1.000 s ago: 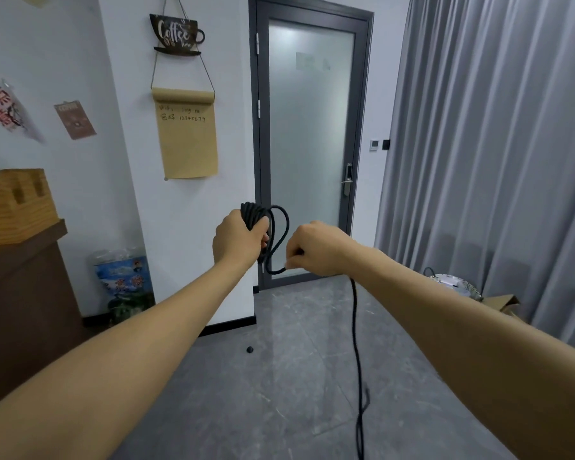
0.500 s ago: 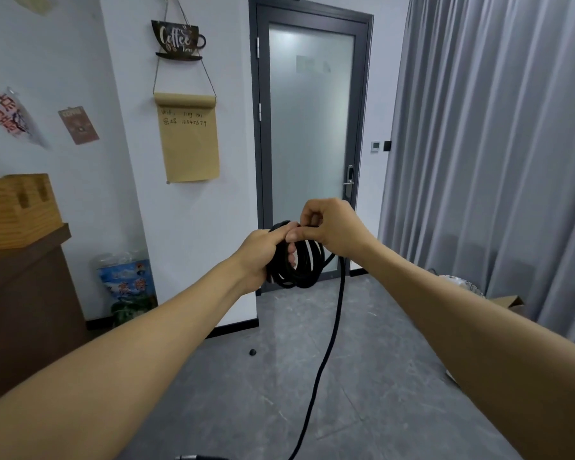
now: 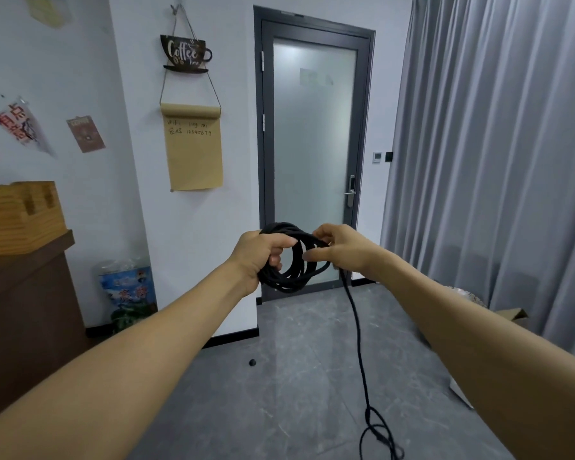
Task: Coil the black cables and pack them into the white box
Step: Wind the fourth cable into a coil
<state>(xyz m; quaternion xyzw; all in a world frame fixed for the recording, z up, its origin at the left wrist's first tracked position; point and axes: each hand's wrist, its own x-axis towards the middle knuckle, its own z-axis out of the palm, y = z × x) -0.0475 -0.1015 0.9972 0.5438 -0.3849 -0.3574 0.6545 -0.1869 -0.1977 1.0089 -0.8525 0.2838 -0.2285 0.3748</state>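
Holding both arms out toward the door (image 3: 314, 154), I have the black cable (image 3: 291, 260) gathered into a coil in front of the door's lower part. My left hand (image 3: 258, 255) forms the main grip: fingers and thumb are curled round the left side of the coil, clamping several loops together. My right hand (image 3: 341, 249) meets the coil on its right side, with the thumb (image 3: 316, 255) laid across the loops and the fingers curled over the top strand, so this grip is pinching the cable as well. The two hands are just beside each other, with the coil between them.

From under my right hand, the uncoiled length of the cable hangs down in front of the door's right edge and reaches the floor (image 3: 279, 393), where it lies in a loose loop near the bottom of the view.

Left of the door, a coffee sign (image 3: 185, 54) hangs on the wall above a brown paper roll (image 3: 193, 151). Further left of the door stands a dark desk (image 3: 24, 310) carrying a wooden box (image 3: 17, 214). Right of the door, a grey curtain (image 3: 495, 161) covers the wall. A small black object (image 3: 252, 362) lies on the floor below and left of the door. I cannot see the white box in this view.
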